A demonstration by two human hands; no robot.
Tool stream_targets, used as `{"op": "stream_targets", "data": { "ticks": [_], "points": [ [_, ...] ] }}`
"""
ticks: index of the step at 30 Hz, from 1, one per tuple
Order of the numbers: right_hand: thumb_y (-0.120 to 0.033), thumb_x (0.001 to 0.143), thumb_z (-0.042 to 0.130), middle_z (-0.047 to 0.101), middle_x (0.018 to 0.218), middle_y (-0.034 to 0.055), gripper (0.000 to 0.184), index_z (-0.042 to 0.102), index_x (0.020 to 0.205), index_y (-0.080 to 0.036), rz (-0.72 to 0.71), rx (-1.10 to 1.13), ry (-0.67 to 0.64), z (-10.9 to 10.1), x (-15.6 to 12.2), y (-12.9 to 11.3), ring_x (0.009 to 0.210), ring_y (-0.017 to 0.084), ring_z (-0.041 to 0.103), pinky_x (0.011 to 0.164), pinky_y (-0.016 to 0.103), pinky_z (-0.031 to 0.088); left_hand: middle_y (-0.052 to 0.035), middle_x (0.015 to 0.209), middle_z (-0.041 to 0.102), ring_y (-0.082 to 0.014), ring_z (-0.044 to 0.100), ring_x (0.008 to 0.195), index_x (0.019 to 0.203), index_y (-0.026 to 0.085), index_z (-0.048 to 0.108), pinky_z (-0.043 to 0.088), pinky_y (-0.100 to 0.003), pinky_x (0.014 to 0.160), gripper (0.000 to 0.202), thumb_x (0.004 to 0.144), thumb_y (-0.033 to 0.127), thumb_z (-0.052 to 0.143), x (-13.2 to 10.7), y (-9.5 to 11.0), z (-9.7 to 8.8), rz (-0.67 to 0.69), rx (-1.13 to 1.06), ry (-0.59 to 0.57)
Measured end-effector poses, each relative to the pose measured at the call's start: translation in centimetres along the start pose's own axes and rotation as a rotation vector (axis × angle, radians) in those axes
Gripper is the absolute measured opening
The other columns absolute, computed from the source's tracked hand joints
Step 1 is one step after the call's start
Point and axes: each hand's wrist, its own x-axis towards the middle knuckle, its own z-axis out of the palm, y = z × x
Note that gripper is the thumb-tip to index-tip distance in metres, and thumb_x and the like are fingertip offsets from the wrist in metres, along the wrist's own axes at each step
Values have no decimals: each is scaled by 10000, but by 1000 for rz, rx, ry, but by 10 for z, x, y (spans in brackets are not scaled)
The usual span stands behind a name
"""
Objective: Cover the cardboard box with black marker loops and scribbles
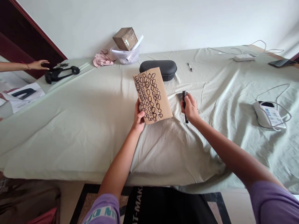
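We hold the marked cardboard [152, 95] in our left hand [138, 116], just in front of the black case [158, 70]; our right hand [190, 109] clenches a black marker [186, 117] beside it; a slack grip could drop either; an uncapped tip could smear the ink.

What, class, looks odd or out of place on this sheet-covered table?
The creased cardboard sheet in the left hand is covered in hand-drawn black loops. Farther back, a cardboard box sits tilted atop a clear plastic container.
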Motion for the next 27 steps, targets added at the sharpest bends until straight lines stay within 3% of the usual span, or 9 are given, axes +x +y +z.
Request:
{"op": "stream_targets", "data": {
  "ticks": [3,7,11,15,20,24,27],
  "points": [
    [-840,930,380,443,678,-44,550,416,865,-295,49,318,66,0,14,-15,459,142,346,463,304,347,-80,1555,618,-380,547,1490,1426,341,609,473,-541,1206,827,694,628,862,0,-2,-2,-3,-4,-13],
    [-976,854,342,346,607,-51,699,346,737,-287,59,362,21,13,18,-26,458,135,321,439,301,355,-78,1550,621,-381,550,1486,1482,355,573,476,-552,1204,880,698,639,855,0,-4,-4,3,-7,-25],
    [-779,918,475,325,589,-53,563,366,682,-278,104,368,33,26,15,-25,436,108,264,418,283,218,-81,1545,617,-377,536,1500,1482,350,573,457,-550,1227,889,692,642,855,0,-3,-4,6,5,-6],
    [-531,870,591,362,689,-42,367,410,690,-268,46,339,40,36,10,-28,449,78,241,425,279,150,-80,1585,595,-379,520,1517,1497,341,563,460,-548,1236,901,699,655,843,-1,-2,-3,-6,19,-19],
    [-490,880,609,320,682,-52,348,419,691,-268,22,333,-6,42,6,-32,465,78,200,437,279,176,-80,1634,563,-387,473,1563,1542,340,533,475,-546,1238,943,710,658,846,-2,-3,-4,-16,21,-39],
    [-663,981,533,351,595,-53,456,474,750,-275,6,149,-40,40,8,-27,479,123,335,481,286,289,-74,1657,546,-385,479,1563,1560,348,519,481,-546,1236,948,719,629,854,-2,-4,-5,-6,-4,-51],
    [-734,1048,347,490,609,7,591,524,745,-259,-14,-261,-72,28,13,-23,610,191,547,612,325,429,-75,1626,579,-376,527,1524,1555,344,528,485,-538,1228,925,728,596,860,-2,-4,-5,5,-20,-63]
  ]
}}
